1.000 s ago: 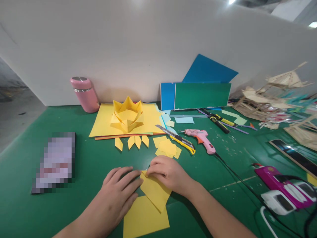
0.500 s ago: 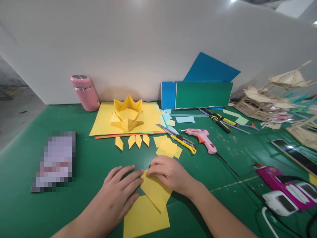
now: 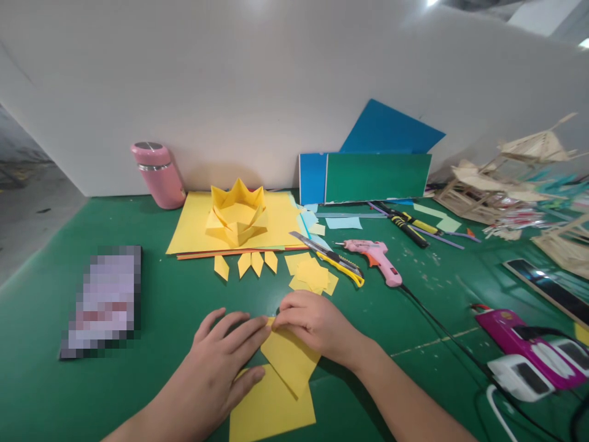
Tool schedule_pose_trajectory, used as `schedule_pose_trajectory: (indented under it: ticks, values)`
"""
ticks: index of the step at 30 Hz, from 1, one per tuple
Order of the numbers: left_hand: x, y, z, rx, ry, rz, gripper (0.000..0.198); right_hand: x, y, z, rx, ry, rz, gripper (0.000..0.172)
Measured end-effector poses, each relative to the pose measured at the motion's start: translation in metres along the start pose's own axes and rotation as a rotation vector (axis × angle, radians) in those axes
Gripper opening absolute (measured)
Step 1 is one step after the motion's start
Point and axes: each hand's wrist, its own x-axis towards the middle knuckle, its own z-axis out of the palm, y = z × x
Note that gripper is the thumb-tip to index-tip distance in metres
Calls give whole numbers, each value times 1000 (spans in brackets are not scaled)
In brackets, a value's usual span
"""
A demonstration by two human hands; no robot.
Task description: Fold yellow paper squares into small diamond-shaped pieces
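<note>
Left hand (image 3: 227, 353): fingers spread, palm down, gripping nothing. Fingertips at the upper left edge of the folded piece; thumb over the flat sheet.

Right hand (image 3: 315, 322): fingers bunched, seemingly pinching the folded piece at its top; the exact contact is hidden by the knuckles.

Folded piece of yellow paper, pointed at the lower end (image 3: 292, 362): between the hands, mostly below the right one, overlapping the sheet. Likely fault: a skewed crease, should the left fingertips slip while the right ones press.

Flat yellow paper sheet, four-sided (image 3: 276, 408): under the left thumb. It could slide or be caught up with the folded piece, since the two overlap.

Yellow-handled utility knife, metal blade bare (image 3: 338, 264): beyond the right hand. A careless forward reach could meet the blade.

Small yellow paper pieces, loose pile (image 3: 310, 275): just beyond the right knuckles; a sweep of that hand might scatter them.

Pink plastic glue gun, orange trigger (image 3: 380, 261): beyond and right of the right hand. Whether hot, cannot tell; its black cord (image 3: 442, 334), right of that forearm, could drag it if snagged.
</note>
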Motion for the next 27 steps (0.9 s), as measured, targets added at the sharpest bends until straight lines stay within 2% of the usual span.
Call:
schedule_pose_trajectory:
  ticks: [9,19,27]
  values:
    - [3,5,-6,27,-13,4,40,0,-4,-6,45,-7,40,19]
    - [0,4,-2,17,10,9,39,-2,1,-2,-18,9,3,23]
    - [-2,4,2,5,14,11,38,-1,0,-5,-34,-39,-5,24]
